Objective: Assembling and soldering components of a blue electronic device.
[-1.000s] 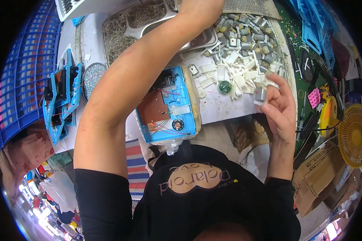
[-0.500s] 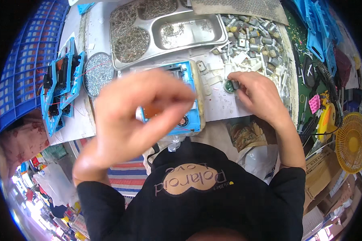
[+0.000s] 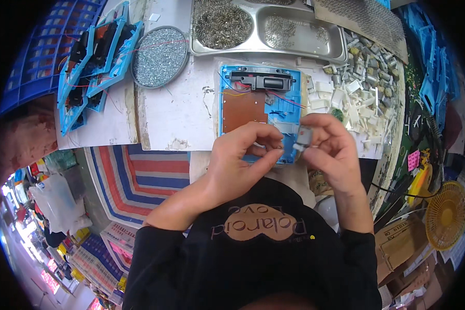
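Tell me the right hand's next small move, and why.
Probably ease the right hand leftward, bringing the grey motor over the blue casing: the motor is held near the casing's right edge, with the left hand close by.

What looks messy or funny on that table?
The white plastic pieces and grey motors look messy: they lie jumbled together on the right of the table, while small metal parts sit in a metal tray. Nothing looks clearly broken.

White worktable (image 3: 173, 111), bright light (image 3: 9, 195) leftward
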Motion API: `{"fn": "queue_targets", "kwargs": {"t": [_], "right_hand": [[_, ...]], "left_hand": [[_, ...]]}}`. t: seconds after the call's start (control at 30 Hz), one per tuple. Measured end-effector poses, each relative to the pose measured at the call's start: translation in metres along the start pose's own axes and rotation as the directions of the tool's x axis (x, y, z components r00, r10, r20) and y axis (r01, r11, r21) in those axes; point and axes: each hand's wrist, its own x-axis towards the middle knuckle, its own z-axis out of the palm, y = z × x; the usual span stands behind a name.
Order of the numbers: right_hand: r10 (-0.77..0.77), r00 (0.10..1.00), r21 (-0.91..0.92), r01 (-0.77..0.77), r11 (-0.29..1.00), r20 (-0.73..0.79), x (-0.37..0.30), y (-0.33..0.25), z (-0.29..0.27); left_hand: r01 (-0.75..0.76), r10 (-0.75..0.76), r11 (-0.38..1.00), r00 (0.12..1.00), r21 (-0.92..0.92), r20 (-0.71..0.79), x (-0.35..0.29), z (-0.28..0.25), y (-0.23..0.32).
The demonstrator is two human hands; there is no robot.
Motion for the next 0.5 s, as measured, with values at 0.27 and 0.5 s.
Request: {"fn": "queue_targets", "kwargs": {"t": [0.27, 0.5], "right_hand": [[0.099, 0.992, 0.048, -0.103, 0.994, 0.073, 0.0046, -0.0010, 0.0093], [-0.039, 0.999, -0.208, 0.045, 0.977, 0.035, 0.0045, 0.0077, 0.0100]], "left_hand": [[0.027, -0.022, 0.998, 0.996, -0.059, 0.091, 0.0007, -0.0035, 0.0010], [0.009, -0.007, 0.994, 1.000, -0.104, 0.022, -0.0007, -0.0016, -0.0022]]}}
